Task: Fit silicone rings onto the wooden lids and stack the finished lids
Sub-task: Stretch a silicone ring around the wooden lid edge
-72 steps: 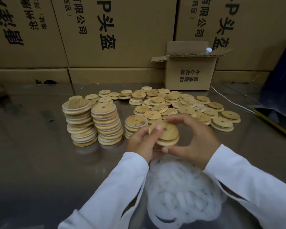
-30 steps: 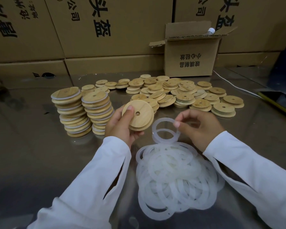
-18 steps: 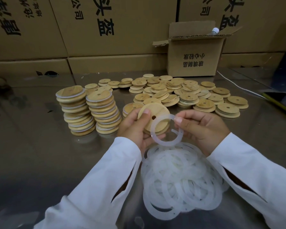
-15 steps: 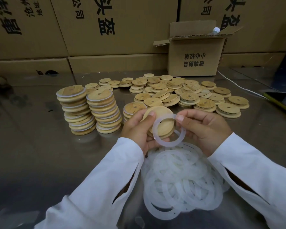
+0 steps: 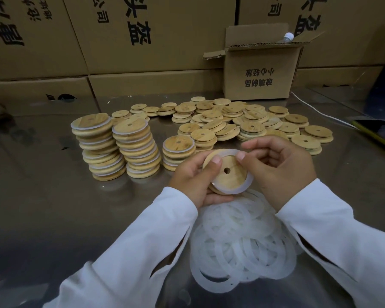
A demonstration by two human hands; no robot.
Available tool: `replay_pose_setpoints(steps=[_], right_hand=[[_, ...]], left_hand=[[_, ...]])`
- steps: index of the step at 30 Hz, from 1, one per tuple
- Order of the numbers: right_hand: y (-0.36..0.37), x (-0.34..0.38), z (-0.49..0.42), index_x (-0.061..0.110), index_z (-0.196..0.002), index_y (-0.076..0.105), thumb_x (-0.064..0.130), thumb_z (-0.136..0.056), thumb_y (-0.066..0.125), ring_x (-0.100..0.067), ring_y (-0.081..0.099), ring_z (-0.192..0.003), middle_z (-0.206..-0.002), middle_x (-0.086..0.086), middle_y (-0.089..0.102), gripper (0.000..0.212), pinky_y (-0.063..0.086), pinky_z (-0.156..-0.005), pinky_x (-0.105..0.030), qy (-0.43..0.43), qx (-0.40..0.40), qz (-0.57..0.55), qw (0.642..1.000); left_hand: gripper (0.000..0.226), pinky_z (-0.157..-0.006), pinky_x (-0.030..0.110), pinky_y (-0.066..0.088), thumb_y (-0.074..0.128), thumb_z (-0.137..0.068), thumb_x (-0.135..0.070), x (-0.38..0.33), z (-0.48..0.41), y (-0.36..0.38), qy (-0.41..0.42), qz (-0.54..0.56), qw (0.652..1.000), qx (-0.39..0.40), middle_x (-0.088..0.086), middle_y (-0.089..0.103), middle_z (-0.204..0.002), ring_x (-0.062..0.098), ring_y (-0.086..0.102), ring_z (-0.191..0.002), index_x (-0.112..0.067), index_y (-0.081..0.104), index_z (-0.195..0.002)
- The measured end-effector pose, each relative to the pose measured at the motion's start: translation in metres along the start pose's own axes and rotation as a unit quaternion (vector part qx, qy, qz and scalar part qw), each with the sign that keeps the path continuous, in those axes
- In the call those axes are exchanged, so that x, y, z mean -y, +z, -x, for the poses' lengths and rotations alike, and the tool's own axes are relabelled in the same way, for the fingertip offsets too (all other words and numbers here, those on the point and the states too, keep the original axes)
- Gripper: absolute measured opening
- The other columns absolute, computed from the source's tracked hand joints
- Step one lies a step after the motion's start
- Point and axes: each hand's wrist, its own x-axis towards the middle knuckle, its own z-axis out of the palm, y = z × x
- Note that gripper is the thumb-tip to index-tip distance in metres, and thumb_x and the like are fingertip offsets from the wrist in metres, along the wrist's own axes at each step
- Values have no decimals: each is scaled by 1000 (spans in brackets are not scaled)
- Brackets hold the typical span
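Observation:
My left hand (image 5: 195,177) grips a round wooden lid (image 5: 230,172) with a centre hole, thumb on its face. A translucent silicone ring (image 5: 236,190) lies around the lid's raised step. My right hand (image 5: 278,167) pinches the ring's upper edge against the lid. Below the hands lies a heap of loose silicone rings (image 5: 242,245). Three stacks of ringed lids stand to the left: two tall ones (image 5: 98,147) (image 5: 137,150) and a short one (image 5: 178,153). Bare wooden lids (image 5: 242,123) are spread behind the hands.
A metal table (image 5: 42,207) carries everything. A small open cardboard box (image 5: 261,72) stands at the back right, large cartons (image 5: 142,34) wall off the rear. A white cable (image 5: 316,110) and a dark yellow-edged object (image 5: 378,132) lie at the right edge.
My right hand lifted a ring from the heap and brought it onto the lid in my left hand. The ring now sits around the lid instead of hanging in front of it.

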Motion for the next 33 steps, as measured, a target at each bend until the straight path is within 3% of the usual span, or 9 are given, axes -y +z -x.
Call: replay_pose_setpoints(steps=[8, 13, 17, 22, 28, 33], right_hand=[[-1, 3, 2, 33, -80, 64, 13, -73, 74, -5, 61, -69, -74, 11, 67, 24, 49, -69, -17, -100, -19, 78, 992], [-1, 1, 2, 33, -80, 64, 13, -73, 74, -5, 61, -71, -69, 8, 66, 24, 50, -72, -18, -92, -9, 83, 992], [-1, -3, 2, 35, -76, 65, 23, -74, 71, -9, 60, -77, -76, 8, 65, 13, 49, -77, -25, -56, 12, 127, 990], [-1, -3, 1, 31, -66, 66, 26, -73, 71, -7, 60, -72, -70, 10, 66, 10, 48, -72, -24, -33, 10, 105, 994], [1, -3, -1, 27, -63, 65, 19, -73, 72, -6, 55, -63, -64, 3, 62, 14, 46, -62, -14, 19, 13, 31, 999], [4, -2, 3, 21, -65, 66, 19, -73, 70, 1, 47, -53, -59, 5, 53, 10, 39, -54, -7, 28, -8, 17, 999]], left_hand=[[21, -62, 32, 59, 39, -97, -20, 1, 2, 4, 18, -23, 999, 13, 14, 63, -101, 28, 65, -88, -20, 59, -101], [23, -74, 43, 57, 36, -98, -17, 2, 3, 5, 7, -2, 1000, 9, 21, 60, -111, 38, 61, -103, -16, 59, -101], [24, -73, 42, 57, 35, -98, -15, 1, 3, 5, -7, 20, 1000, -3, 22, 59, -115, 39, 60, -103, -16, 58, -102], [24, -73, 43, 57, 35, -99, -15, 1, 2, 6, -7, 10, 1000, -15, 20, 61, -111, 37, 62, -100, -17, 59, -100], [29, -78, 49, 55, 34, -98, -14, 3, 2, 6, 5, -2, 1000, -22, 15, 64, -102, 36, 61, -102, -22, 62, -93], [28, -89, 57, 47, 34, -98, -14, 3, 1, 7, -9, 6, 999, -32, 24, 60, -115, 40, 58, -108, -19, 61, -97]])
